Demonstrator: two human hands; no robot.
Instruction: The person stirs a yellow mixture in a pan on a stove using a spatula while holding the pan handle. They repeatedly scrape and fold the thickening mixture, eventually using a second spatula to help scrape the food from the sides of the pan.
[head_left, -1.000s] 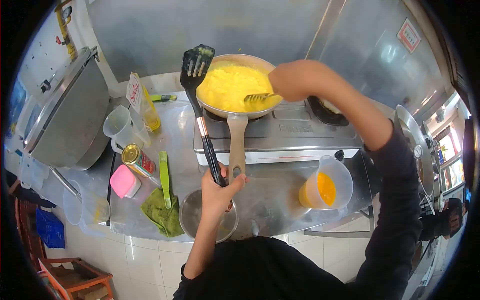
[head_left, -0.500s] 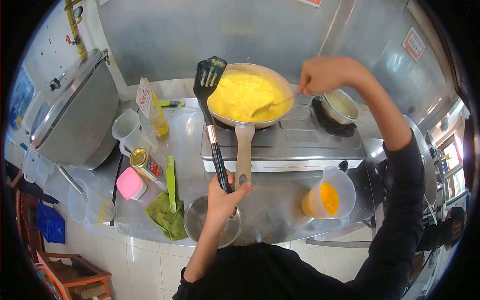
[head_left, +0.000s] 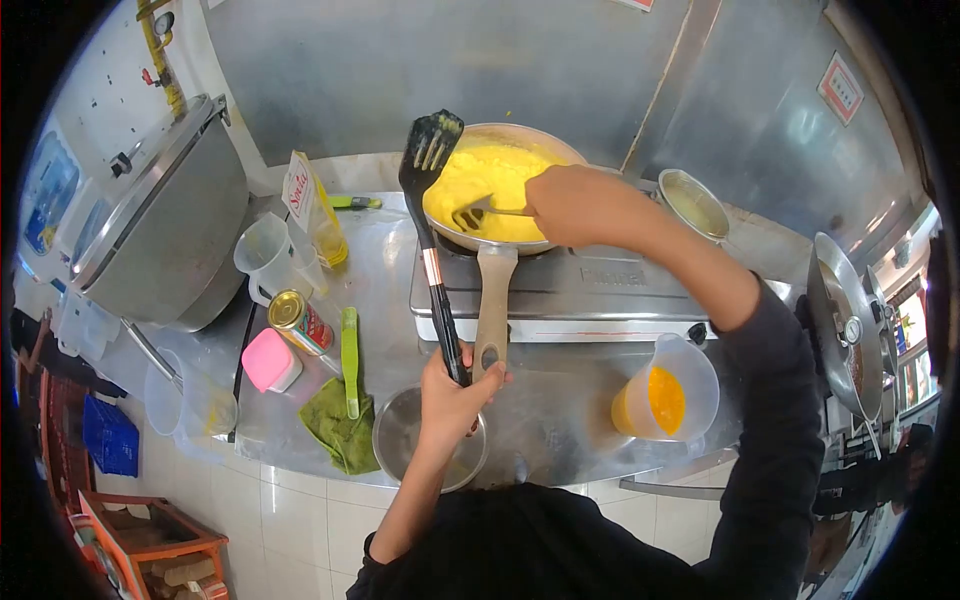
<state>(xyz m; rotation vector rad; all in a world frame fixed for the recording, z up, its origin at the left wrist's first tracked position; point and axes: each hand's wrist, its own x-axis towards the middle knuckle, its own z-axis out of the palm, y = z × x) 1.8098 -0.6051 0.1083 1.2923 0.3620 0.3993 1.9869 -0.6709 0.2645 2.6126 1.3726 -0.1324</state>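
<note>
Working at a stove (head_left: 620,275), seen from above. Gripping a fork (head_left: 475,212) in the right hand (head_left: 575,205), closed on the handle, with most fingers hidden behind the back of the hand. Holding a black spatula (head_left: 432,262) in the left hand (head_left: 455,400), clasped round its shaft, thumb touching the end of the pan (head_left: 545,140) handle; impossible to tell whether any finger wraps that handle too. Dipping the tines into soft yellow egg (head_left: 490,175), inside the pan, on the left of the stove.

Reaching lower and farther left than half a second ago, with the fork shifted from right of the pan's middle to left of it, near the front rim. Probably drawing the egg across the pan, judging by that sweep, with stirring under way. Keeping the spatula raised as before, head by the pan's left rim, contact unclear.

Standing at front right: a jug (head_left: 700,385) of yellow liquid. Lying beneath the left wrist: a metal bowl (head_left: 398,440).
</note>
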